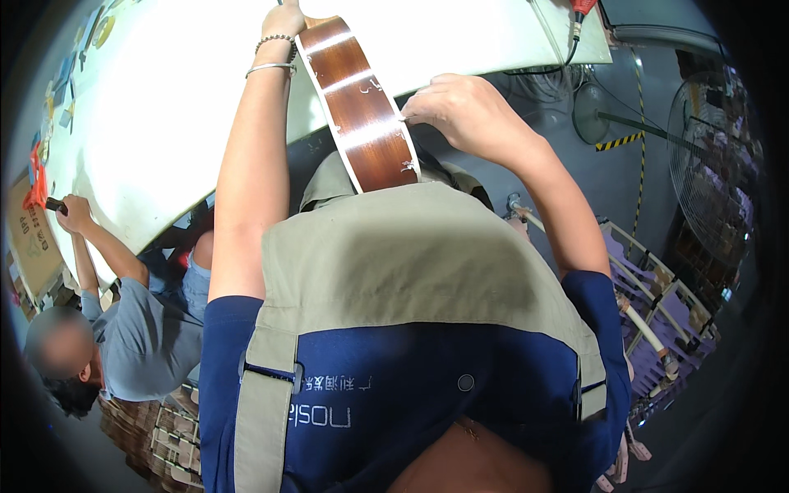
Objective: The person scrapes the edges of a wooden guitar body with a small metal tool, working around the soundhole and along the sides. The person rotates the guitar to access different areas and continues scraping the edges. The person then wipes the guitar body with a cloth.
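A guitar body stands on edge, leaning from the white table down onto my apron-covered lap. Its glossy brown side, edged in pale binding, faces up, and small curled pale shavings or flakes cling to it. At the top edge of the picture my left hand is beside the body's far end; its fingers are cut off from sight. My right hand is closed in a pinch, fingertips at the right-hand binding. What it pinches, if anything, is too small to make out.
The bright white table spans the far side. A co-worker at the left holds a dark object over it. A red-handled corded tool lies at the far right corner. Right stand a large fan and a rack with purple parts.
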Tool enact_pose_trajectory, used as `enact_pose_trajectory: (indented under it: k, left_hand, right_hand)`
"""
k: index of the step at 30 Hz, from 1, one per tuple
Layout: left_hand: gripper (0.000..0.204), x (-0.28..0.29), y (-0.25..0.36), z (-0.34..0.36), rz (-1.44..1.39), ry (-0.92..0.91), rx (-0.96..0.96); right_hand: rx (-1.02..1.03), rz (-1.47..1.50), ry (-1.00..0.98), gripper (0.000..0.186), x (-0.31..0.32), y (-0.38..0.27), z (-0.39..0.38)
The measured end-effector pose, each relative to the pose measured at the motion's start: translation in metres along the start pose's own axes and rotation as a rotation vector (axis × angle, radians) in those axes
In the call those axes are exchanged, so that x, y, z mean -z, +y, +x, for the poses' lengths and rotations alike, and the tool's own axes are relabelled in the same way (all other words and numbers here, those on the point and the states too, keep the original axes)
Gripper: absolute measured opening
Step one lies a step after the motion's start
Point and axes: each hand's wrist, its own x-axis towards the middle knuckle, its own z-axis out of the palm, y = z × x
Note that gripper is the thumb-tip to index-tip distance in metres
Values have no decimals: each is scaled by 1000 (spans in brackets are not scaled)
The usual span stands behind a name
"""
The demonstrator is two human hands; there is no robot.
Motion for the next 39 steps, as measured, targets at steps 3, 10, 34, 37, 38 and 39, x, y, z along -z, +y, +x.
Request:
enact_pose_trajectory:
  k: [3, 10, 34, 37, 38, 39]
  left_hand:
    - [76, 11, 2, -5, -43, 16, 23]
    - [65, 9, 44, -65, -658, -22, 260]
    - [29, -85, -48, -339, -1413, 478, 833]
    - [35, -112, -134, -289, -1371, 46, 926]
    - [36, -135, -192, -268, -1399, 16, 955]
    - [37, -149, -231, -255, -1426, -25, 987]
  right_hand:
    - [54, -68, 13, 16, 6, -16, -14]
    - [64, 261, 91, 23, -21, -8, -78]
    - [-767, 862, 112, 33, -41, 20, -97]
    - [-879, 767, 120, 35, -48, -29, -60]
    - [-864, 748, 97, 36, -50, -41, -48]
    - [-856, 723, 80, 37, -52, -49, -39]
